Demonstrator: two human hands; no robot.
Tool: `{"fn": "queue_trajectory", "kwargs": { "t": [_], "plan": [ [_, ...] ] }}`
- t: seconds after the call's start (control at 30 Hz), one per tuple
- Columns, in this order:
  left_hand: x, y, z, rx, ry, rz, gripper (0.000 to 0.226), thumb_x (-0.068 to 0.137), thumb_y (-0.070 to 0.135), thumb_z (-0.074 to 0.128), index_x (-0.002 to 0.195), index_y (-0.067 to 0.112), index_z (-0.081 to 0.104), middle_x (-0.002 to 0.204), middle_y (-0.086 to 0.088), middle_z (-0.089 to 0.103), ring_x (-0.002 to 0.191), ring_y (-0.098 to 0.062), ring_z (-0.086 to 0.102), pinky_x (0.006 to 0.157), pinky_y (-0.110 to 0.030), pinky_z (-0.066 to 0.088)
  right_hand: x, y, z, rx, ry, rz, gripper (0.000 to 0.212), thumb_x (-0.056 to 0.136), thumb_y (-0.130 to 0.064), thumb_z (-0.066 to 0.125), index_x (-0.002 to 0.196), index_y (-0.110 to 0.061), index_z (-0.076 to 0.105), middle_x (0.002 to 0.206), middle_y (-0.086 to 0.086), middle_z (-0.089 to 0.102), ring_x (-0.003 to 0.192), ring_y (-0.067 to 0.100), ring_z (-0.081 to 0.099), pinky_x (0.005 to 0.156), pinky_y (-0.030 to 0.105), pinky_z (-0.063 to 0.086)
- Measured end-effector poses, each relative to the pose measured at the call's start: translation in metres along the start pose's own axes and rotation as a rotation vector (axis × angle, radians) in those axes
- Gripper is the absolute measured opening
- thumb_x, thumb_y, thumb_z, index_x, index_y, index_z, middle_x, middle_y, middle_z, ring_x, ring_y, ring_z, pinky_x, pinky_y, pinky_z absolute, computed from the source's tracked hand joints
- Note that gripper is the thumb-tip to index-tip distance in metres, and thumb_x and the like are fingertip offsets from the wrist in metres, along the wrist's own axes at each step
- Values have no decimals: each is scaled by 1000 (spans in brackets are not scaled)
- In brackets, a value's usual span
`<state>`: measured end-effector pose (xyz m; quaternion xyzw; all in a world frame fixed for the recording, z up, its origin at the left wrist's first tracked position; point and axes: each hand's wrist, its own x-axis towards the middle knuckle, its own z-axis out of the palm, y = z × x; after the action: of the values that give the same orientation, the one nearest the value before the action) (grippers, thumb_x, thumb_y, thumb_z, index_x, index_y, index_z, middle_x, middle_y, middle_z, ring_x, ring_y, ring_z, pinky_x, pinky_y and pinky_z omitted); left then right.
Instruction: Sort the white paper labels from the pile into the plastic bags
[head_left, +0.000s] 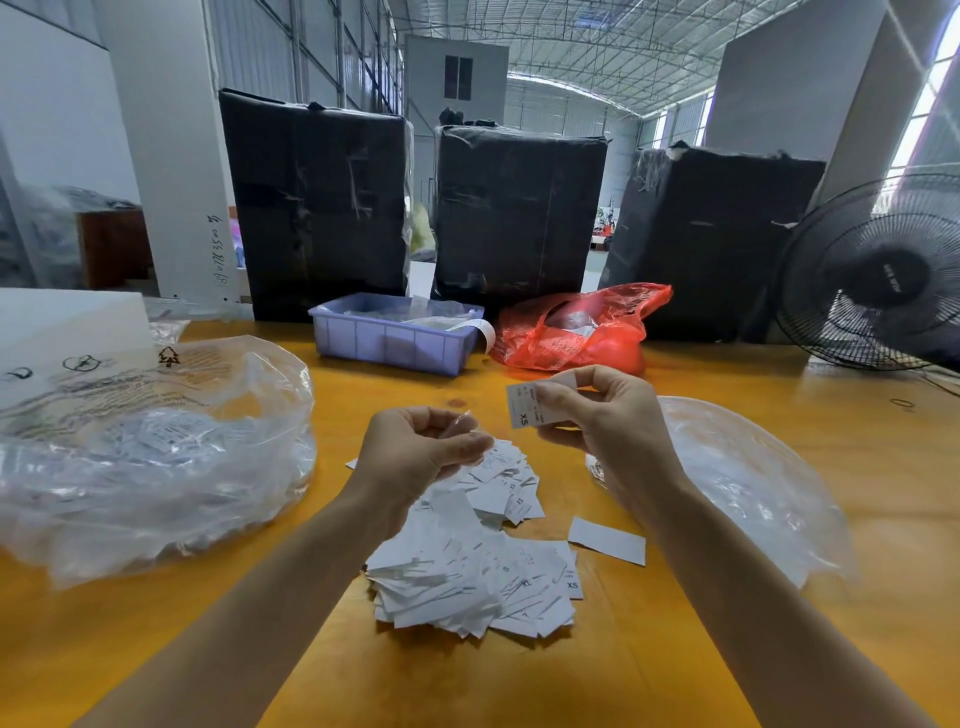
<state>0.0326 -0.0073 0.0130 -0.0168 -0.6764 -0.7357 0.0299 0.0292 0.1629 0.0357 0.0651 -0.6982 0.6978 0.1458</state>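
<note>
I am looking down at an orange-yellow counter (727, 649) in a tall shed with a metal truss roof and pale walls. My right hand (613, 410) is pinching one white label (524, 408) marked XS between thumb and fingers, holding it up above the counter. My left hand (421, 447) is hanging just left of it, fingers curled and thumb pressing against them on something thin and clear; I cannot tell what it is. Below both hands the pile of white labels (478, 577) is lying loose on the counter, some showing S, XL and XS, with one blank label (608, 540) sitting just apart on its right. A large clear plastic bag (156, 457) is slumping at the left with labels inside it, and a second clear bag (748, 478) is lying flatter at the right behind my right forearm. Farther back a lilac bin (389, 338) and a red plastic bag (582, 327) are sitting side by side, in front of three black wrapped bales (519, 208). A black fan (878, 275) is standing at the far right.
</note>
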Motion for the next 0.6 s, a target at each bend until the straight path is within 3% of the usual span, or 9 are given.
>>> {"fn": "queue_trajectory", "kwargs": {
  "t": [0.2, 0.4, 0.6],
  "plan": [
    [-1, -1, 1, 38, -6, 15, 24, 64, 6, 83, 81, 9, 67, 65, 3, 71, 59, -9, 67, 64, -21, 52, -7, 3, 8, -137, -49, -117, 11, 84, -10, 69, 80, -13, 59, 78, 7, 68, 69, 8, 69, 61, 24, 59],
    [-3, 1, 2, 48, -45, 11, 30, 54, 16, 84, 80, 10, 68, 70, 0, 74, 62, -11, 69, 68, -24, 53, -9, 5, 11, -222, -64, -184, 12, 85, -11, 68, 81, -15, 58, 81, 7, 69, 73, 15, 69, 63, 28, 59],
    [-4, 3, 1, 40, -45, 8, 39, 48, 22, 81, 82, 8, 68, 75, -6, 75, 64, -14, 70, 70, -27, 53, -9, 5, 12, -200, -39, -212, 11, 85, -14, 68, 84, -14, 57, 82, 9, 68, 75, 17, 70, 58, 22, 57]
  ]
}}
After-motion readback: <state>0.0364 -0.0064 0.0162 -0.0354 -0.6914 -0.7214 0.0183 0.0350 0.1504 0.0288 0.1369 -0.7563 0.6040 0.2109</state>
